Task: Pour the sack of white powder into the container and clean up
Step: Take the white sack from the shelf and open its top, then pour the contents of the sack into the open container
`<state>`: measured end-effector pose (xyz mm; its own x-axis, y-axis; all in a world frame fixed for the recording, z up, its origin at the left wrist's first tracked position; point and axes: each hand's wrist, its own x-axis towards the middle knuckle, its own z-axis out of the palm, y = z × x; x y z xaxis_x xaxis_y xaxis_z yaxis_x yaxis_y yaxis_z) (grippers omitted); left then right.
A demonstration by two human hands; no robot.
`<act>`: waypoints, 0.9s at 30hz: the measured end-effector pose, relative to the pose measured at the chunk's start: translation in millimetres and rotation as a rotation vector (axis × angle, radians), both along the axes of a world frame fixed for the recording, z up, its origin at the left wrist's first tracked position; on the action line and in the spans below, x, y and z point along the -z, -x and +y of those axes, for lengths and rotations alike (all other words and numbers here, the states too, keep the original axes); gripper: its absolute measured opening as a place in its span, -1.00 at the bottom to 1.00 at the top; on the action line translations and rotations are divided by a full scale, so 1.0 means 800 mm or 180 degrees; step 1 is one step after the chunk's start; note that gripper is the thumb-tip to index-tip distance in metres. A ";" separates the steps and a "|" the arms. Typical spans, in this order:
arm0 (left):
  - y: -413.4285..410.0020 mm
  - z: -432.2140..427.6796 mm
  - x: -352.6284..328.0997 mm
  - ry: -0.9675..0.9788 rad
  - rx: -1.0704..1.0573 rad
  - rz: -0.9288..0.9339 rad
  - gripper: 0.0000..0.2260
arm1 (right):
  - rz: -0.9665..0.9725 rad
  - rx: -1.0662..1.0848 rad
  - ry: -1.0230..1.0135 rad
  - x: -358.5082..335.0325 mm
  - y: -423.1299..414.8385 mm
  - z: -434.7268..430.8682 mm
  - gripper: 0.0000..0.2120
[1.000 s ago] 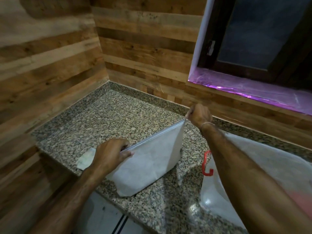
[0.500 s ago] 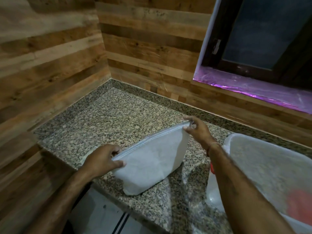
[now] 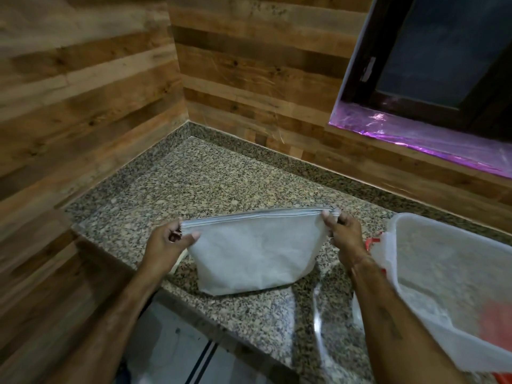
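Speckled granite countertop fills corner, low granite upstand along both walls. Horizontal wood-plank walls meet at corner behind it. Dark-framed window upper right, glass dark. Window sill covered with wrinkled film, lit purple. Pale cabinet front below counter edge.

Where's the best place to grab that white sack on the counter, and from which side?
Best by the two ends of its top edge, coming from either side. The white sack stands upright with its mouth pressed flat into a stiff seam, and the left hand and right hand already pinch those corners. The soft body below would probably sag.
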<state>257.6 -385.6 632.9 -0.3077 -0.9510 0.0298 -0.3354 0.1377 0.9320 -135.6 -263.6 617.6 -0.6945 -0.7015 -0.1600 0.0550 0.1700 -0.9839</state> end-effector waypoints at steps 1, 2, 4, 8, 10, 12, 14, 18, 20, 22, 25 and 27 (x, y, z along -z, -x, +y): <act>-0.001 0.004 0.007 -0.0153 -0.0007 0.0078 -0.83 | -0.0134 -0.0097 -0.0060 0.004 -0.002 0.004 -0.88; 0.000 0.009 0.010 -0.0291 -0.0018 0.0170 -0.90 | -0.0231 -0.0232 -0.0087 0.007 -0.004 0.008 -0.94; 0.007 0.019 0.013 -0.0462 -0.0070 0.0359 -0.90 | -0.0340 -0.0443 -0.0167 0.009 -0.008 0.014 -0.97; 0.017 0.023 0.025 -0.0474 -0.0501 0.0493 -0.89 | -0.0326 -0.0256 -0.0120 0.010 -0.020 0.018 -0.89; 0.019 0.022 0.025 -0.0473 -0.0725 0.0589 -0.87 | -0.0227 -0.0014 -0.0034 0.011 -0.024 0.018 -0.87; 0.020 0.016 0.026 -0.0479 -0.0811 0.0591 -0.86 | -0.0184 0.0138 0.0090 0.017 -0.029 0.020 -0.87; 0.015 0.009 0.029 -0.0399 -0.0705 0.0304 -0.91 | -0.0233 0.0169 0.0070 0.028 -0.033 0.026 -0.93; -0.001 0.015 0.033 -0.0245 -0.0271 -0.0031 -0.67 | -0.0061 -0.0061 -0.0244 0.046 -0.031 0.046 -0.75; -0.002 0.020 0.031 -0.0396 -0.0079 0.0082 -0.73 | -0.0071 -0.0129 -0.0296 0.045 -0.033 0.054 -0.81; -0.001 0.019 0.033 -0.0515 -0.0088 0.0204 -0.76 | -0.0292 -0.0172 -0.0223 0.043 -0.035 0.057 -0.79; -0.002 0.015 0.033 -0.0652 -0.0322 0.0451 -0.83 | -0.0675 -0.0134 0.0009 0.040 -0.046 0.057 -0.70; -0.006 0.013 0.032 -0.0861 -0.0345 0.0502 -0.85 | -0.0874 -0.0097 0.0111 0.042 -0.051 0.057 -0.59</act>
